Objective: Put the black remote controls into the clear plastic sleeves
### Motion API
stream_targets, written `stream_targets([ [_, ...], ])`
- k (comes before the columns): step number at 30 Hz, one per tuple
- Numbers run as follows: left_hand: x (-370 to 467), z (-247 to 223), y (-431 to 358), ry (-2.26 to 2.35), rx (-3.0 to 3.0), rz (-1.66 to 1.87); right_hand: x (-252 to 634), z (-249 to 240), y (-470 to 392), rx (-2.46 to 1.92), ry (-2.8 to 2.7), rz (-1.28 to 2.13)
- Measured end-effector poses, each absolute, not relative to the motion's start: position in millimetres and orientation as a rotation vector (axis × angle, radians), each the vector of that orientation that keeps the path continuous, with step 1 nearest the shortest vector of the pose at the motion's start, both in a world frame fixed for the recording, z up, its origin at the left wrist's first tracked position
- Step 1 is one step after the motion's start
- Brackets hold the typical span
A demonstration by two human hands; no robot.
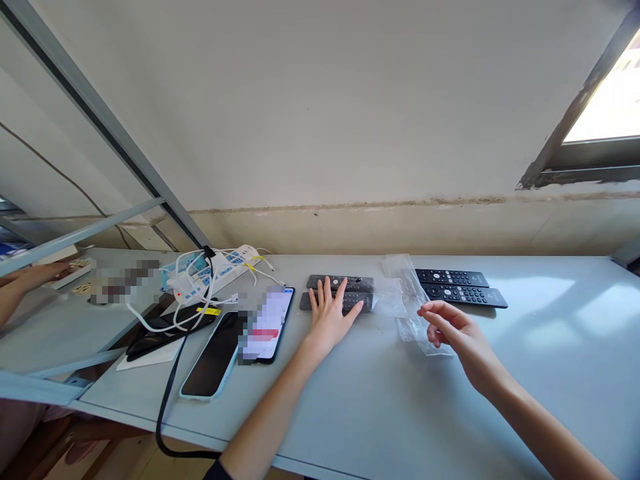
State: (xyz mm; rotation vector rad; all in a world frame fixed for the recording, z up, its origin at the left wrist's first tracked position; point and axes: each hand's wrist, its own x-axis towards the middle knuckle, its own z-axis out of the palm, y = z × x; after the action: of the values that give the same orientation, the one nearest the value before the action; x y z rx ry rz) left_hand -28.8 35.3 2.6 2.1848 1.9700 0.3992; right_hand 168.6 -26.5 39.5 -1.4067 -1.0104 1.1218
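My left hand [330, 317] lies with fingers spread over two black remote controls placed one behind the other. The far remote [320, 281] and the near remote [361, 301] look wrapped in clear plastic, which trails off to their right. My right hand [457, 340] is closed in a pinch at the edge of a crumpled clear plastic bag [413, 320]. Behind that hand lie two more black remotes, a far one [453, 277] and a near one [470, 295], side by side with their buttons up.
Left of my hands lie a lit phone [267, 327] and a dark-screened phone [213, 357]. A power strip [243, 263] with tangled white cables and a black pouch [155, 337] sit farther left. Another person's arm [30, 280] reaches in beyond the metal frame [115, 127].
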Motion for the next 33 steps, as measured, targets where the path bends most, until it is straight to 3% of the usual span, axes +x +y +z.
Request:
stream_targets([
  [19, -27, 0, 34, 1.919, 2.218, 0.458, 168, 38, -27, -1.420, -1.041, 1.179],
  [33, -25, -3, 34, 1.822, 2.300, 0.707, 169, 39, -26, -1.405, -1.063, 1.121],
])
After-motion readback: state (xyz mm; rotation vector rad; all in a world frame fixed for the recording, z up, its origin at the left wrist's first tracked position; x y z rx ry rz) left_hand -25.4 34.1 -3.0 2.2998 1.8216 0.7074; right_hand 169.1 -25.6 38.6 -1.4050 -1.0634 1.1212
